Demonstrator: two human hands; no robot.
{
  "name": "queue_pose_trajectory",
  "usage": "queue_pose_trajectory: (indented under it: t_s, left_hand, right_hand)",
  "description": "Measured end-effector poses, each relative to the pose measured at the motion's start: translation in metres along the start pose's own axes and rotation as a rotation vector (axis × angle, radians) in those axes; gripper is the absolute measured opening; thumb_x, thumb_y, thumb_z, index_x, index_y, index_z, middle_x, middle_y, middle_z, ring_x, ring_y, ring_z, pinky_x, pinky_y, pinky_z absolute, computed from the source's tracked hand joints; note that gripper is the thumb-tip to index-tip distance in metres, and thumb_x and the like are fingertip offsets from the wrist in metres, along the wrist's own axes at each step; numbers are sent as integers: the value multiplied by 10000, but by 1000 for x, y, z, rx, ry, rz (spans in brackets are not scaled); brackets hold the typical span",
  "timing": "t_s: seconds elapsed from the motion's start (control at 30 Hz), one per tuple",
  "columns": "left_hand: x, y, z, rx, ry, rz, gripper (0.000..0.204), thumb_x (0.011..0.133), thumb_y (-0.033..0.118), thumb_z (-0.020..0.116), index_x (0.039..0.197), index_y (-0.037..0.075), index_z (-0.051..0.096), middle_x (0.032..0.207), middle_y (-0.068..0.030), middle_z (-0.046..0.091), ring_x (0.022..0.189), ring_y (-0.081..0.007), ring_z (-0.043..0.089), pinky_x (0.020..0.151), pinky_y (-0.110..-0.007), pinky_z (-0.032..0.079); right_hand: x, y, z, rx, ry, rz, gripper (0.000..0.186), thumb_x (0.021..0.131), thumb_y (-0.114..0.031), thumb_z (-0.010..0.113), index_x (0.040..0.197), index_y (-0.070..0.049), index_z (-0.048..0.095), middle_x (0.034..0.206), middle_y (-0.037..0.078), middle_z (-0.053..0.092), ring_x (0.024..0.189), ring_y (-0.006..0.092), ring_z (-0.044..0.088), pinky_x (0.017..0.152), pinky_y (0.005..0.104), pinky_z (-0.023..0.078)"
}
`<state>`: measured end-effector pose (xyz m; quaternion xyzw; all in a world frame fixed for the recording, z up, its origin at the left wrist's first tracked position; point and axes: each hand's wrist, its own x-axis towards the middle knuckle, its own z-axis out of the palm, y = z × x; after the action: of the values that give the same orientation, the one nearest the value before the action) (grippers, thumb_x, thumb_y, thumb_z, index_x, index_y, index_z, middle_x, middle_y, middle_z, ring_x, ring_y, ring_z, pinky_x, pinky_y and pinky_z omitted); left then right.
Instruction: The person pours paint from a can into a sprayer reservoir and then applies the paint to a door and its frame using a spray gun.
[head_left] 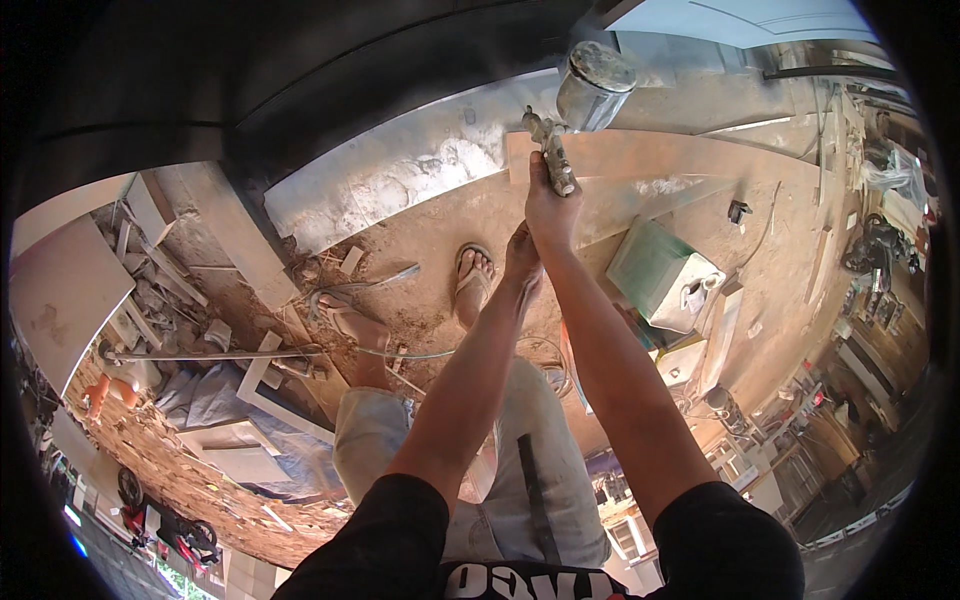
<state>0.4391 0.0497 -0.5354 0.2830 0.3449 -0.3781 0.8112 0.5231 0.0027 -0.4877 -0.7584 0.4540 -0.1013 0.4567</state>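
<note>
Right hand: right hand (552, 205) stretched well forward, fingers wrapped tight around the grip of a spray gun (553, 150); closed on it.
Left hand: left hand (521, 258) just beneath the right wrist and touching it, as if bracing; whether its fingers are curled or flat I cannot tell, and it carries nothing that I can see.
Spray gun: metal body with a round metal cup (594, 85) mounted on top, dusty and speckled; held upright out in front, above the boards.
Work surface: a long pale board (660, 155) lies just ahead of the gun, with a second strip (640, 195) beside it; both look raw and patchy, no wet or even coat visible.
Spray: no mist or stream shows at the nozzle, which is too small to read clearly.
Progress: judging from the bare boards, coating looks barely begun or not yet begun; most of the surface seems left to cover.
Stance: sandalled foot (474, 280) planted on a dirt floor (430, 240) littered with offcuts and a hose (330, 352).
Nearby: a greenish box (655, 265) to the right, well apart from the hands.
</note>
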Motion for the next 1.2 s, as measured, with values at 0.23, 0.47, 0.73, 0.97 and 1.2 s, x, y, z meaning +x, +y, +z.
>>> queue_pose_trajectory:
  t_s: [0.23, 0.47, 0.73, 0.97, 1.2]
  left_hand:
    - [-4, -1, 3, 25, 94, -79, 257, 1034, 305, 530, 1105, 77, 627, 830, 20, 617, 682, -71, 543, 622, -248, 434]
    - [-93, 24, -23, 795, -124, 37, 484, 991, 490, 547, 990, 24, 677, 730, -67, 650, 668, -206, 632, 664, -341, 505]
    - [-313, 158, -199, 1952, 98, -107, 355, 928, 425, 569, 1018, 108, 702, 1035, -137, 703, 1074, -352, 630, 959, -487, 450]
    - [-523, 257, -259, 1949, 347, 211, 155, 884, 266, 643, 918, 136, 720, 887, -184, 704, 885, -393, 687, 749, -502, 532]
    - [-629, 349, -157, 1616, 116, 793, 151, 876, 243, 691, 903, 95, 708, 743, -207, 657, 753, -431, 665, 622, -461, 514]
  right_hand:
    - [4, 18, 2, -115, 0, 112, 383, 915, -351, 718, 900, 31, 687, 645, 29, 577, 643, 105, 500, 606, 345, 445]
    - [-15, -96, -27, 109, 12, 57, 322, 933, -268, 694, 1019, 42, 696, 772, 52, 666, 748, 114, 582, 695, 337, 481]
    - [-69, -273, -96, 253, 176, -110, 249, 957, -259, 696, 871, -34, 629, 674, -55, 486, 608, 63, 435, 526, 275, 341]
    - [-134, -441, -173, 247, 253, -378, 306, 974, -329, 663, 953, -24, 653, 691, -53, 469, 644, 71, 419, 559, 284, 354]
    - [-193, -617, -279, 192, 387, -559, 446, 930, -440, 676, 1016, -3, 700, 771, 151, 666, 736, 244, 587, 683, 407, 482]
